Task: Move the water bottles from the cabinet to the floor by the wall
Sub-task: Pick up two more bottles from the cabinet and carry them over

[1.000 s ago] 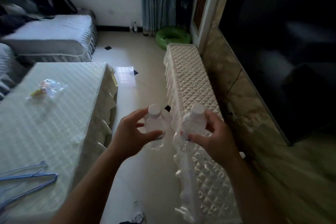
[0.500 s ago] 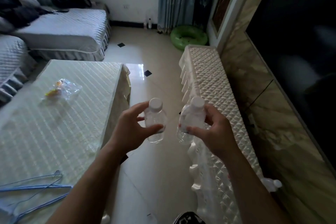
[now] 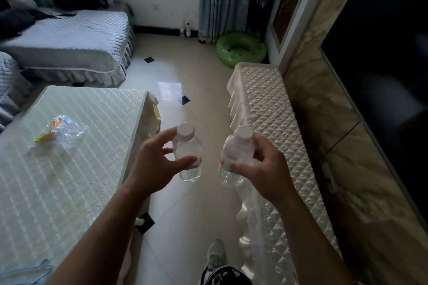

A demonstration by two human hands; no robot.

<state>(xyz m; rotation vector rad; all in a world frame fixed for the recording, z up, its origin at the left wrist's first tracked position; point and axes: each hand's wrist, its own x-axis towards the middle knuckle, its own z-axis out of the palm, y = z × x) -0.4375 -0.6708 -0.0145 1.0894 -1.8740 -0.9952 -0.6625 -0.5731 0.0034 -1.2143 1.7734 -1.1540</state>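
Fingers [image 3: 162,134] of our left hand [image 3: 151,169] are curling round one bottle [image 3: 186,146] left of the cabinet [image 3: 273,111], right hand [image 3: 266,173] gripping another bottle [image 3: 236,149] at its edge; we are aiming for upright carrying.

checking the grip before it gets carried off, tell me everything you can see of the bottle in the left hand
The left-hand bottle is small, clear plastic with a white screw cap. It is held about upright above the tiled floor, touching nothing but the left hand, whose thumb crosses its front with fingers behind.
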